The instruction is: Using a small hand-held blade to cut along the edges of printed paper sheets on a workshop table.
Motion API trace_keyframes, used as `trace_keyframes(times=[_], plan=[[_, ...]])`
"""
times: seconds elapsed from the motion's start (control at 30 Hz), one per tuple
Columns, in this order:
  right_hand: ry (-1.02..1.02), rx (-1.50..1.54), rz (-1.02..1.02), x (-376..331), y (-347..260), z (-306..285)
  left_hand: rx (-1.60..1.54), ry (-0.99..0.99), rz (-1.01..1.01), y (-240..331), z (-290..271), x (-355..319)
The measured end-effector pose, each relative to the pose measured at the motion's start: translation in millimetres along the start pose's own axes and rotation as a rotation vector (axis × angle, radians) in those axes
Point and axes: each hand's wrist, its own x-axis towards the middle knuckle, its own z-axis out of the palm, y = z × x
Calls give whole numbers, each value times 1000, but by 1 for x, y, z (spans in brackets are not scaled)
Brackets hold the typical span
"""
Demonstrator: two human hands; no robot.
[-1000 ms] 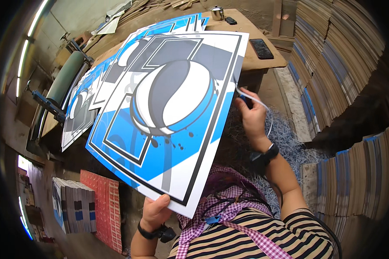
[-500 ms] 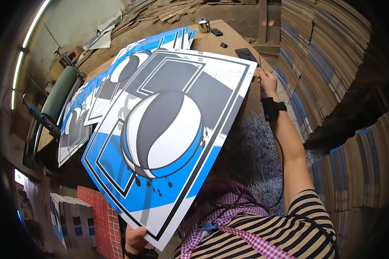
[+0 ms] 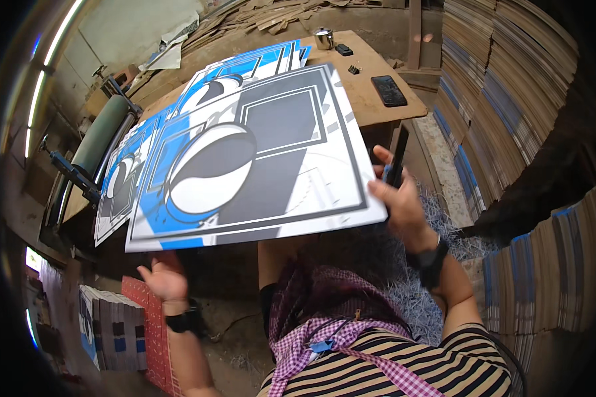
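A large printed board (image 3: 285, 175) in blue, white and grey, with a ball design, lies tilted over the table's near edge. It overlaps other boards of the same print (image 3: 208, 92). Just below its near left corner, my left hand (image 3: 167, 278) is open, palm up, fingers apart and holding nothing. Beside the board's right corner, my right hand (image 3: 407, 205) grips a slim black tool (image 3: 397, 155) with a blue part, pointing upward. My right thumb is at the board's edge; whether it presses on it I cannot tell.
On the wooden table (image 3: 371, 53) are a phone (image 3: 389, 91), a metal cup (image 3: 324, 38) and a small black object (image 3: 344, 49). A green roller (image 3: 99, 132) stands left. Tall stacks of cardboard (image 3: 510, 86) line the right. Paper shreds (image 3: 410, 284) cover the floor near me.
The board has turned and moved away from me onto the other boards. My left hand has let go of its near corner. My right hand has come nearer, and the black tool now shows.
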Motion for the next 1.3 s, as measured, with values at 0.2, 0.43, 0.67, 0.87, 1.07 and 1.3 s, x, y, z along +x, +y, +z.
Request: trace_keyframes(times=[0.2, 0.43, 0.67, 0.87, 1.07, 1.3], plan=[[-135, 45, -132, -35, 20, 17, 68, 78, -307, -132, 164, -5], [-73, -139, 80, -37, 25, -9, 65, 3, -373, -168, 225, 1], [-225, -129, 97, -25, 33, -8, 133, 61, -372, -171, 236, 8], [-256, -138, 146, -20, 32, -7, 85, 132, -378, -170, 244, 9], [-336, -150, 180, -18, 24, -8, 89, 132, -374, -169, 243, 9], [-385, -133, 235, -16, 23, -11, 138, 145, -385, -169, 240, 7]])
